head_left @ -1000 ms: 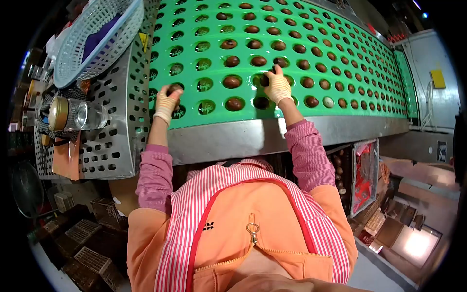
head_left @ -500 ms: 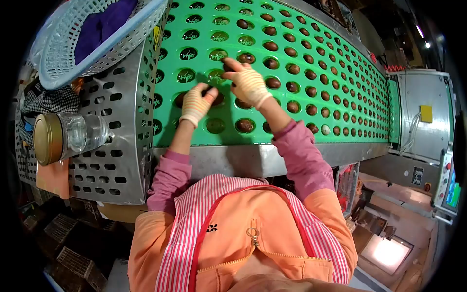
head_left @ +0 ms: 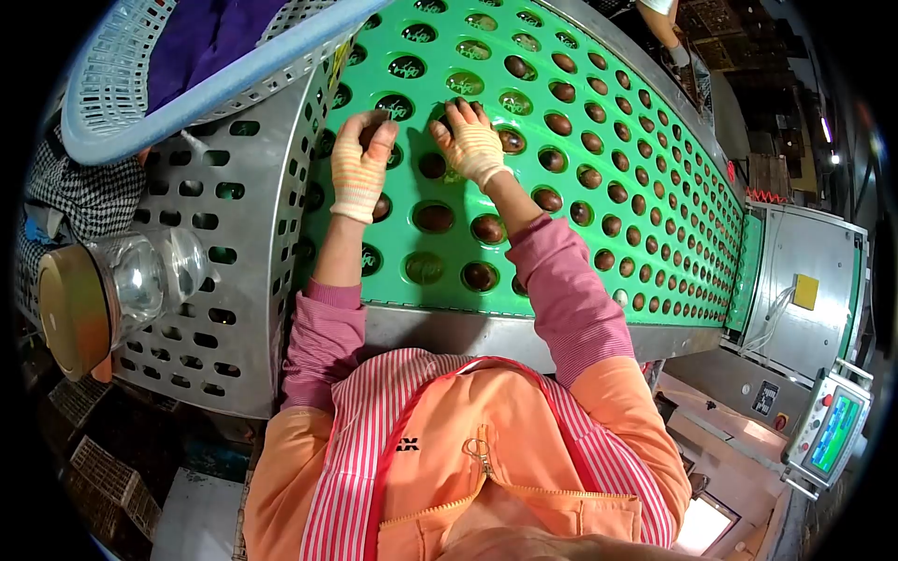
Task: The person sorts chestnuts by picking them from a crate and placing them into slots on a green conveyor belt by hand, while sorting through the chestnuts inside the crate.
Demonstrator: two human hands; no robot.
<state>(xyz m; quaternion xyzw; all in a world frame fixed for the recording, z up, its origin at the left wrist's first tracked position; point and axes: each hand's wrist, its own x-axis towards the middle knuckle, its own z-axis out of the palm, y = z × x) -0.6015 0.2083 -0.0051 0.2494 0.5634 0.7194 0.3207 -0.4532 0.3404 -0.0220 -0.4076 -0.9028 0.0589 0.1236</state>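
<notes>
My left hand point(head_left: 359, 173), in a striped cream glove with bare fingertips, is raised over the left columns of a green cupped tray point(head_left: 412, 292). Its thumb and fingers curl toward each other, and anything between them is hidden. My right hand point(head_left: 472, 145), gloved alike, bends its fingers down over a cup; a dark rounded edge, seemingly an egg, shows beneath them. Just below that hand lies a dark brown egg point(head_left: 432, 165). Another brown egg point(head_left: 434, 218) sits in a nearer cup. Several cups at the upper left hold no egg.
A perforated metal guard point(head_left: 220, 280) borders the tray on the left, with a blue basket point(head_left: 224, 79) holding purple cloth above it. A gold-lidded jar point(head_left: 140, 280) stands there. A control panel point(head_left: 828, 430) is at right. Another person's arm point(head_left: 662, 28) shows at the top.
The view has shifted. A brown egg now lies in a formerly bare cup near my right hand. My right hand has come down over a cup, and my left hand has moved further up the tray.
</notes>
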